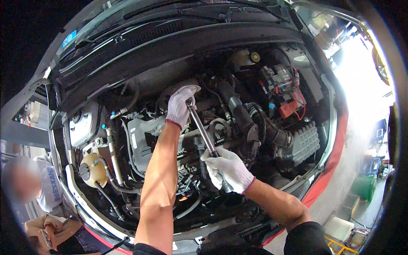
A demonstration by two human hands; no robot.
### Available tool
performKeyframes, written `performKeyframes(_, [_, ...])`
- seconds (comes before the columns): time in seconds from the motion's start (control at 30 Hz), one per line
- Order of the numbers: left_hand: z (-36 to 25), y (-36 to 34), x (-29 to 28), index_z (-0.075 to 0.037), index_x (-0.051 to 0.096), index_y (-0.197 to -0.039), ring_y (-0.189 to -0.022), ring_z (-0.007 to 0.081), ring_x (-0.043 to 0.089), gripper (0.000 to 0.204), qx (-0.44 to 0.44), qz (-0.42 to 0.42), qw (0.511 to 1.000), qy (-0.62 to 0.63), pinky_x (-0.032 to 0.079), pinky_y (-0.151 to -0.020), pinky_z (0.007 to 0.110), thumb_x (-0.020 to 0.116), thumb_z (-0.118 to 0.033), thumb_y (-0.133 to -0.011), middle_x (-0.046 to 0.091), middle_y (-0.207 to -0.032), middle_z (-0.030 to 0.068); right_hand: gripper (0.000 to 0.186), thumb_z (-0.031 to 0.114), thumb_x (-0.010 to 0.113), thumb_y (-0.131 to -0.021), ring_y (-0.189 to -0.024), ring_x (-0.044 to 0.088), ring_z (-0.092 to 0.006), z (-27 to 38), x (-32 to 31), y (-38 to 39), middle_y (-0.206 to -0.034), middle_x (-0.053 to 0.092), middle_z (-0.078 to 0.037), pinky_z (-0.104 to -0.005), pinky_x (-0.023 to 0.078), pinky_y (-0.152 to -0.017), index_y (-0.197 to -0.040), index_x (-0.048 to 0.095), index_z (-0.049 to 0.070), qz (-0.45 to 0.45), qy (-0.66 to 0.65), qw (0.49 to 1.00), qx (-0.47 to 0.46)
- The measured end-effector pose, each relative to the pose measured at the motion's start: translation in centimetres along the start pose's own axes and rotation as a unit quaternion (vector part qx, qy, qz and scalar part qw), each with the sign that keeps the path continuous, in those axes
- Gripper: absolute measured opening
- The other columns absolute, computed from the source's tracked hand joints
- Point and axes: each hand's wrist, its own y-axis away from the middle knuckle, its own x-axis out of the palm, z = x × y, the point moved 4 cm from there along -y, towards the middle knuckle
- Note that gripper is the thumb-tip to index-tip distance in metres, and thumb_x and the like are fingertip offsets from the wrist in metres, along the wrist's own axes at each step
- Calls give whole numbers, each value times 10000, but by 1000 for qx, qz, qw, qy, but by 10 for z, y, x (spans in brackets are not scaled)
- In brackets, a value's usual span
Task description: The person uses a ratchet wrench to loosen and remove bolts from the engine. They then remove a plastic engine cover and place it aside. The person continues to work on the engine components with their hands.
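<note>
Wrench over engine; coolant tank left; battery right, behind air-filter box.

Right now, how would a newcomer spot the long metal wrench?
In the open engine bay, find the white-gloved left hand and right hand. The wrench slants between them, upper end at the left hand. Its shiny metal shaft stands out from the thicker black duct nearby.
</note>
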Motion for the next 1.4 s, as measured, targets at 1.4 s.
performKeyframes(1.4, [-108, 58, 3, -66, 689, -1161, -629, 103, 576, 218, 107, -204, 973, -26, 465, -553, 232, 615, -224, -1031, 726, -1117, 30, 420, 324, 682, -851, -953, 691, -434, 172, -13, 24, -987, 718, -248, -486, 550, -849, -1149, 711, 29, -65, 723, 614, -311])
